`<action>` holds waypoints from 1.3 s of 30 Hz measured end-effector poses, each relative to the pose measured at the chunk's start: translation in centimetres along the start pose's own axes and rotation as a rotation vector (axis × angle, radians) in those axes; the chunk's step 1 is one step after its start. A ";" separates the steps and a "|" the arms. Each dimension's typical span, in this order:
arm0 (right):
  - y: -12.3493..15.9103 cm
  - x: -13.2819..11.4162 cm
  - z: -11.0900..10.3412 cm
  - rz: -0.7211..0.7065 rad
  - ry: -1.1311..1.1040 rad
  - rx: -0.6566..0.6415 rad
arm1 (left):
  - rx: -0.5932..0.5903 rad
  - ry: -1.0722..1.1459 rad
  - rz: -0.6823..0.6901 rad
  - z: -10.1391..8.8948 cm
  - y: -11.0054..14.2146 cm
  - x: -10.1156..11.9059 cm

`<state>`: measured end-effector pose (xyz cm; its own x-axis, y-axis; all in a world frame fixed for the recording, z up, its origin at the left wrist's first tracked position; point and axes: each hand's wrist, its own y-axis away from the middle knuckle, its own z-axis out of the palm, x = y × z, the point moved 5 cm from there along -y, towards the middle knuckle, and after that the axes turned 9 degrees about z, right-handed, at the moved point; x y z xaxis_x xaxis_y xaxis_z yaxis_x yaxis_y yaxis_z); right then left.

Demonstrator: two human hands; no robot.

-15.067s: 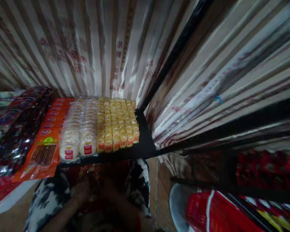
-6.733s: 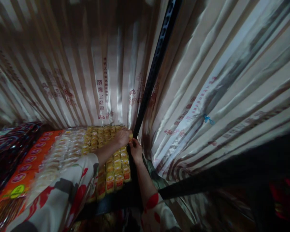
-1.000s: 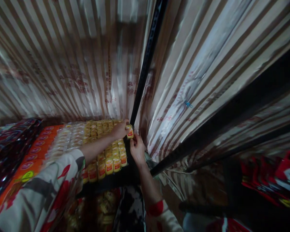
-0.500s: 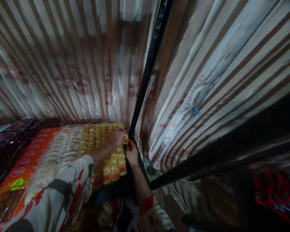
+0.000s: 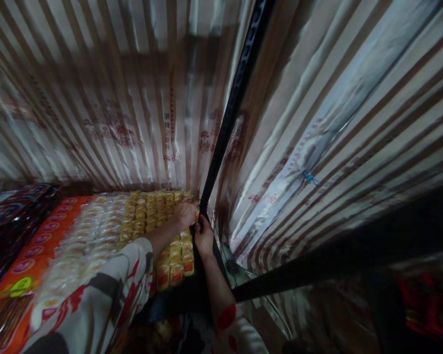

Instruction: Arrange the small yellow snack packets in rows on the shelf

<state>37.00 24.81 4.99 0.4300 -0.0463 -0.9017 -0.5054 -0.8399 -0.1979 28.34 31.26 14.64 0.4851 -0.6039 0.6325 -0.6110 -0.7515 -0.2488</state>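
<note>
My left hand (image 5: 186, 212) reaches over the back right corner of the rows of small yellow packets (image 5: 147, 214). Its fingers are closed at a yellow packet (image 5: 197, 215) that shows only in part, close to the upright black post. Just below it, my right hand (image 5: 204, 237) has its fingers curled and its thumb against the same packet's lower side. More yellow packets with red-and-white labels stand in front of my left forearm. The fingertips are small and dim, so the exact grip is hard to see.
A black slotted post (image 5: 229, 115) rises at the shelf corner, with striped plastic sheeting (image 5: 133, 98) behind. Clear-wrapped pale packets (image 5: 103, 221), an orange printed pack (image 5: 40, 241) and dark shiny packets (image 5: 18, 211) lie leftward. A black bar (image 5: 317, 260) crosses at right.
Both hands have moved slightly right, toward the post, with the yellow packet between them. The packet is now more covered by the fingers. The view has shifted a little.
</note>
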 end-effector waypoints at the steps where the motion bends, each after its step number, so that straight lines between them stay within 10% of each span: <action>1: 0.0 0.0 0.1 -0.008 0.008 0.001 | -0.006 -0.028 0.005 0.0 0.0 0.1; 16: -0.2 -0.5 1.0 -0.023 0.161 -0.039 | -0.024 -0.276 0.055 -0.7 0.5 -0.1; 27: -0.7 -1.7 1.6 0.302 -0.510 -0.301 | -0.053 -0.406 0.062 -0.5 0.2 -0.3; 39: -0.4 -2.1 2.2 0.304 -0.609 -0.367 | -0.098 -0.541 0.068 -0.5 0.1 -0.2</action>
<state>34.69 26.43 6.14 -0.2294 -0.0872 -0.9694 -0.2089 -0.9684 0.1366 27.92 31.46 14.83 0.6790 -0.7200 0.1437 -0.6949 -0.6934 -0.1906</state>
